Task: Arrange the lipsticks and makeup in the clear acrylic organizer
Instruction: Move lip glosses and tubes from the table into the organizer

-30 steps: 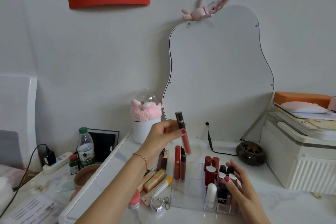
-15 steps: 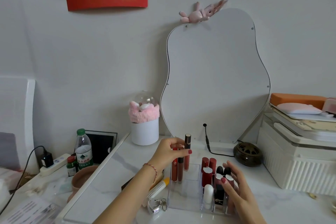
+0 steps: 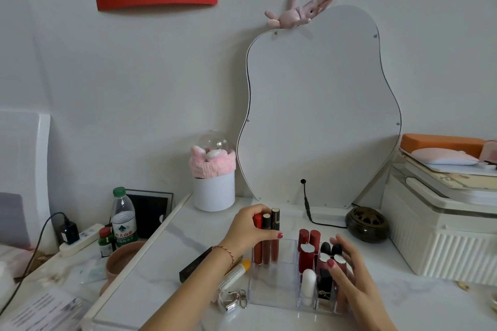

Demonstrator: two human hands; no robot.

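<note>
At the organizer's [image 3: 271, 295] far-left corner, three lip glosses [image 3: 266, 239] stand upright, long axes vertical. The left hand [image 3: 248, 231] curls around their caps. The right hand [image 3: 349, 274], fingers spread, braces the organizer's right wall beside the lipsticks [image 3: 309, 250]. Loose tubes [image 3: 234, 275] lie left of the organizer, nearer the left hand.

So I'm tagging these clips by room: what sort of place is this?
Likely a bedroom dressing table: a wavy mirror leaning on the wall, a clear organizer of lipsticks, a headband.
</note>
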